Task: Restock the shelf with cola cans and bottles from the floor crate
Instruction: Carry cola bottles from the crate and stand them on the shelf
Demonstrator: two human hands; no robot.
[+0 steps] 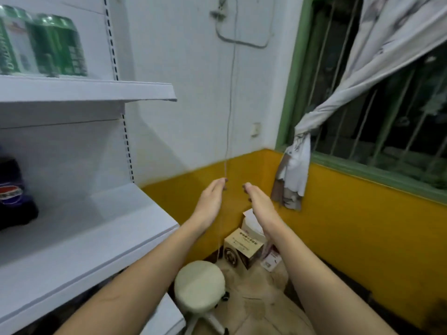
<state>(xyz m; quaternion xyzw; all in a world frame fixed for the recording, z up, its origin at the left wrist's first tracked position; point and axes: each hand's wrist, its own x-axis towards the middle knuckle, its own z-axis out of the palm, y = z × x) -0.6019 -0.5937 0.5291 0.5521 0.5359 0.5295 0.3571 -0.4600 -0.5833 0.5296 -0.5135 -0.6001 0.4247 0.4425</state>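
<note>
Both arms reach forward, to the right of the white shelf unit [101, 228]. My left hand [210, 204] and my right hand [260, 204] are held out with palms facing each other, fingers straight, nothing in them. A dark cola bottle [13, 192] with a blue and red label stands at the far left of the middle shelf. On the upper shelf [96, 89] stand green cans [58, 44]. No floor crate is in view.
A round cream stool [199, 282] stands on the floor below my arms. Cardboard boxes [243, 245] lie in the corner against the yellow wall. A thin cord [229, 105] hangs down the white wall. A barred window with a knotted curtain [297, 165] is on the right.
</note>
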